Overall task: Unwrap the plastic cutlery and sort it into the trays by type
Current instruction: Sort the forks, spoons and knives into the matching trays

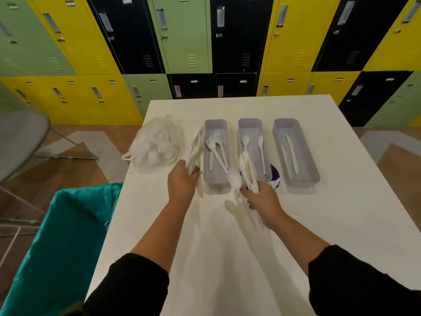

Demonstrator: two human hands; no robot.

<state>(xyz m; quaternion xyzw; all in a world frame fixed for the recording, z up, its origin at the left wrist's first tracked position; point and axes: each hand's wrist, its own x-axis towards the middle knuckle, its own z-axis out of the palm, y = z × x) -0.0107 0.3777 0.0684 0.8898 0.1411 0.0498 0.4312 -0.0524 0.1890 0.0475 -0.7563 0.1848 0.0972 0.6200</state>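
Three grey trays stand side by side on the white table (227,258). The left tray (208,179) holds forks, the middle tray (245,124) holds spoons, the right tray (312,176) holds knives. My left hand (182,181) grips a bundle of white cutlery (195,147) just left of the fork tray. My right hand (262,197) grips a bunch of white spoons (247,165) over the near end of the middle tray; one spoon (234,179) sticks out to the left. A clear plastic bag of wrapped cutlery (155,144) lies at the far left of the table.
A bin lined with a green bag (68,236) stands against the table's left side. A dark round object (275,179) peeks out between the middle and right trays. A grey chair (20,137) stands at far left. Lockers line the wall behind.
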